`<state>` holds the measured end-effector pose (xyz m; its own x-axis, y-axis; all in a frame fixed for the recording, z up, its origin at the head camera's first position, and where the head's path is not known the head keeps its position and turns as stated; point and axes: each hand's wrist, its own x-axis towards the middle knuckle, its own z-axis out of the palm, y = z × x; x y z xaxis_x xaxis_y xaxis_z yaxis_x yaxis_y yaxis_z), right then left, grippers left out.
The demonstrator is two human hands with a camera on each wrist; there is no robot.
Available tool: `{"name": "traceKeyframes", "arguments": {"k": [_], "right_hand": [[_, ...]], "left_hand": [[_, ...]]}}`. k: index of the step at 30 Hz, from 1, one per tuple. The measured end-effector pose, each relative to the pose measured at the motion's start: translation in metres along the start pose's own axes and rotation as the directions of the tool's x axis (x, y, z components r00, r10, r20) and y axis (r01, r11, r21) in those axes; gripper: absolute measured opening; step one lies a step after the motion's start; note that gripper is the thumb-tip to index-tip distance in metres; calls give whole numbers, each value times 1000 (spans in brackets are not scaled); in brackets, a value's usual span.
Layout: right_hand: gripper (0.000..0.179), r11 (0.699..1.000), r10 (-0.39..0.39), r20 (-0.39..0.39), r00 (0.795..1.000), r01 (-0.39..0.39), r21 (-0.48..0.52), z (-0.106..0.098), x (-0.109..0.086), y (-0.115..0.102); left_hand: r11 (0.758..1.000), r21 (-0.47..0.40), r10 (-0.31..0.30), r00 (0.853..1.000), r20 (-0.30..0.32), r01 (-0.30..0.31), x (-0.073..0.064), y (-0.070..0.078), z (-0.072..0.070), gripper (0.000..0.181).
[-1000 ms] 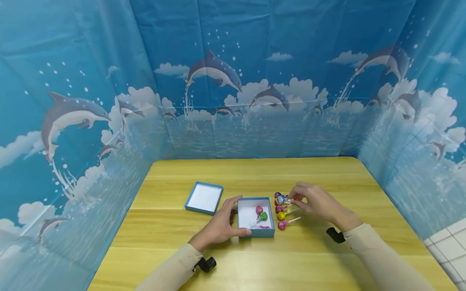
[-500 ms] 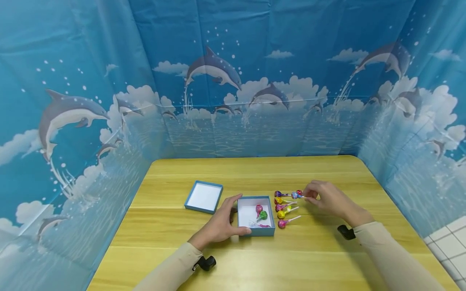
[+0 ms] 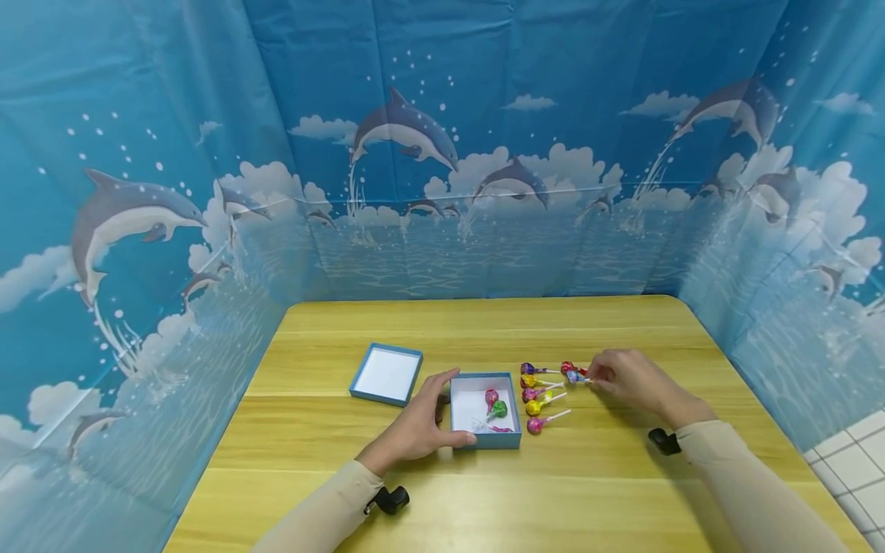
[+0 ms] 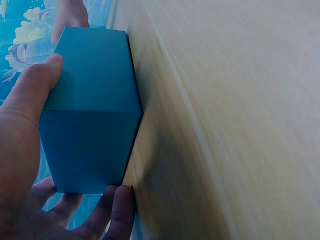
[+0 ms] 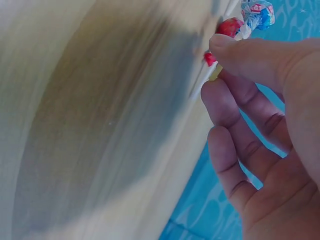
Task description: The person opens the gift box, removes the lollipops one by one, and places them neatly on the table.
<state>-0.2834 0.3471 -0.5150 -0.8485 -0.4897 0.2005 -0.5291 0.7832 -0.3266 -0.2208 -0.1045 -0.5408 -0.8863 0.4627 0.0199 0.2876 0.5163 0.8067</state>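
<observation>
Thumb and forefinger of the right hand [image 3: 629, 380] come together on the stick of a blue-and-white lollipop [image 3: 575, 377], its head pointing toward the box; the other fingers bend loosely, with gaps between them in the right wrist view. A red lollipop [image 3: 568, 366] lies just beside it; whether the two touch, I cannot tell. The left hand [image 3: 415, 430] grips the blue box [image 3: 485, 442], thumb on the near wall, the fingers spread wide from it around the left side.

Inside the box are a pink lollipop [image 3: 492, 396], a green lollipop [image 3: 499, 409] and, near the front wall, a clear wrapper [image 3: 479, 425] with something pink beside it, too small to make out. Just right of the box, five lollipops [image 3: 534, 408] lie in a column, heads toward it and sticks pointing away: one dark purple, two yellow, two pink. The lid [image 3: 387, 374] rests left of the box, white inside upward.

All this sits on a yellow wood-grain table [image 3: 442, 507]. Blue curtains [image 3: 442, 253] printed with leaping dolphins and clouds hang behind it and along both sides; white floor tiles [image 3: 857, 468] show at lower right.
</observation>
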Motion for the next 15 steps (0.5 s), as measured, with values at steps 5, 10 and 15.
{"name": "traceKeyframes", "arguments": {"k": [5,10,15], "right_hand": [[16,1000,13,32,999,-14,26,3,-1,4],[15,999,23,54,998,-25,33,5,-1,8],[16,999,28,63,998,-31,41,8,0,11]], "left_hand": [[1000,-5,0,1000,-2,0,0,-1,1,120],[1000,-4,3,1000,-2,-3,0,-2,1,119],[1000,-7,2,1000,2,-2,0,-1,1,119]]}}
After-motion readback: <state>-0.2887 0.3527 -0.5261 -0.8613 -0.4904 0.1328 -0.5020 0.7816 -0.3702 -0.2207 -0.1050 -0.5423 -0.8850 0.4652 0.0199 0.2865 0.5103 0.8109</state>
